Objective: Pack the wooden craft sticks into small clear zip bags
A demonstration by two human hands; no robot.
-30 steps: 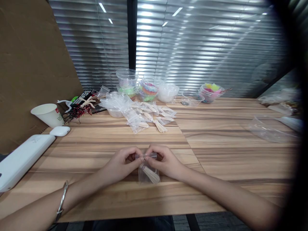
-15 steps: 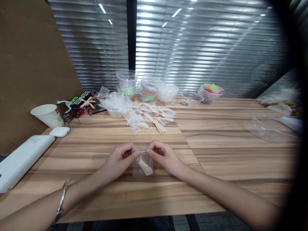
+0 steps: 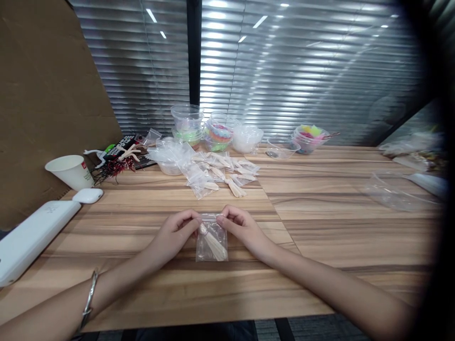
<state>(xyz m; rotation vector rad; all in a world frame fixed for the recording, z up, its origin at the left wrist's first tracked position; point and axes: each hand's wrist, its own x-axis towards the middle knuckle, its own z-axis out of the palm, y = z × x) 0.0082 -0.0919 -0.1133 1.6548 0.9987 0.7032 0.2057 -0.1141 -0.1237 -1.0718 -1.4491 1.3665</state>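
Between my two hands is a small clear zip bag (image 3: 202,251), its top edge pinched at both corners. Inside it lies a pale, beige tassel-like bundle (image 3: 215,245), slanting from upper left to lower right. My left hand (image 3: 180,233) grips the bag's upper left corner between thumb and forefinger. At the upper right corner, my right hand (image 3: 241,228) pinches the bag the same way. Whether the zip is fully closed I cannot tell. Beyond my hands lies a pile of similar filled bags (image 3: 227,173).
Clear tubs with coloured contents (image 3: 188,128) stand along the window blinds, with a bowl of bright pieces (image 3: 310,138) further right. On the left are a paper cup (image 3: 69,171), a white case (image 3: 87,195) and a long white device (image 3: 37,237). Clear plastic (image 3: 398,194) lies at right.
My left fingers have shifted slightly left and up to the bag's corner. The bag's top edge now looks straighter and flatter, with more of the bundle showing.
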